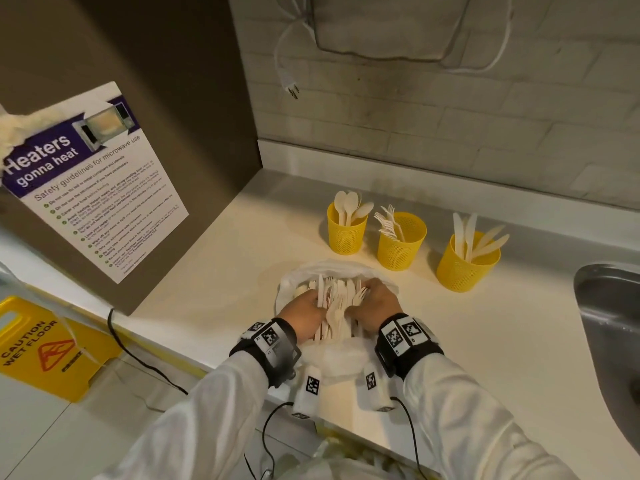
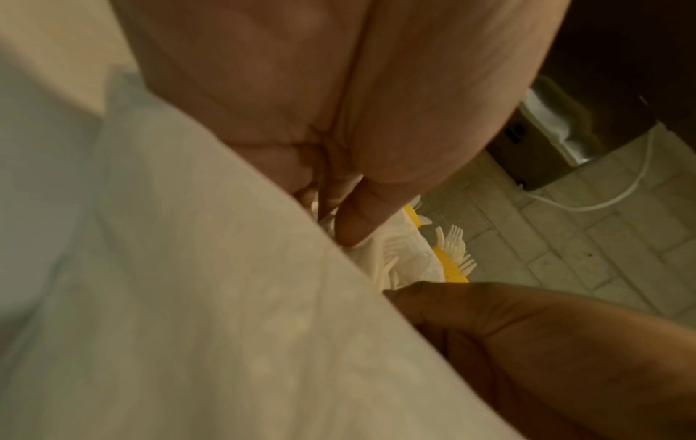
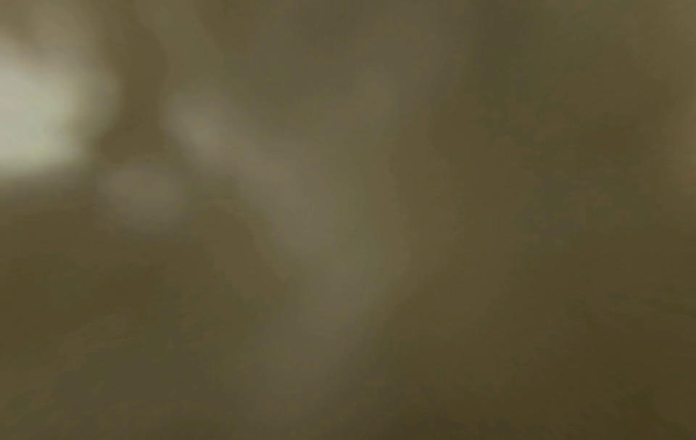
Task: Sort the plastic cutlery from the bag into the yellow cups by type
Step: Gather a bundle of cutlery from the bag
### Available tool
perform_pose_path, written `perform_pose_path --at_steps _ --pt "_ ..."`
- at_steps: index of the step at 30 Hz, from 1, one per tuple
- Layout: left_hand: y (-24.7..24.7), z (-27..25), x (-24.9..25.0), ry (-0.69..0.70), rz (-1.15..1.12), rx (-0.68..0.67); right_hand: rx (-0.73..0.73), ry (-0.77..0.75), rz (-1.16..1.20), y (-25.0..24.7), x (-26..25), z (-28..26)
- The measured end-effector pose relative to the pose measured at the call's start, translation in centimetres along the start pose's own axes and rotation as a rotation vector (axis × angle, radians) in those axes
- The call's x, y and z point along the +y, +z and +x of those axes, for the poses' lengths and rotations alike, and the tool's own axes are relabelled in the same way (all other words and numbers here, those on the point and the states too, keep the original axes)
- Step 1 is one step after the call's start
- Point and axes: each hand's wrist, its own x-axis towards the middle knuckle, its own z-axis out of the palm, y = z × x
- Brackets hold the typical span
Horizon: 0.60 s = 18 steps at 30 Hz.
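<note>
A white plastic bag lies open on the counter, full of white cutlery. Both hands are inside it. My left hand grips a piece among the pile; in the left wrist view its thumb pinches against white cutlery. My right hand curls round forks whose tines stick out by its fingers. Behind the bag stand three yellow cups: spoons, forks, knives. The right wrist view is a dark blur.
A steel sink is set into the counter at the right. A brown cabinet side with a microwave poster bounds the left. A yellow wet-floor sign stands on the floor below. A loose plug hangs on the tiled wall.
</note>
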Motion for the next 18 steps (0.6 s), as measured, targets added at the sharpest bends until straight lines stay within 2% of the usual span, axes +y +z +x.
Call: perform_pose_path --at_steps 6,10,12,16,18 --pt "-0.7 0.4 -0.7 -0.004 0.082 -0.077 -0.003 0.007 -0.001 0.0 0.4 0.5" --pt "-1.0 0.1 -0.6 -0.039 0.015 -0.144 -0.01 0.009 0.02 -0.2 0.4 0.5" --pt "-0.8 -0.4 0.0 -0.022 0.004 -0.128 -0.037 0.001 0.045 -0.1 0.3 0.4" --pt "0.5 -0.2 0.2 0.03 0.103 0.036 -0.073 -0.006 0.145 0.0 0.1 0.6" --pt "0.7 0.0 0.2 0.022 0.087 0.047 -0.1 0.022 0.23 -0.2 0.2 0.4"
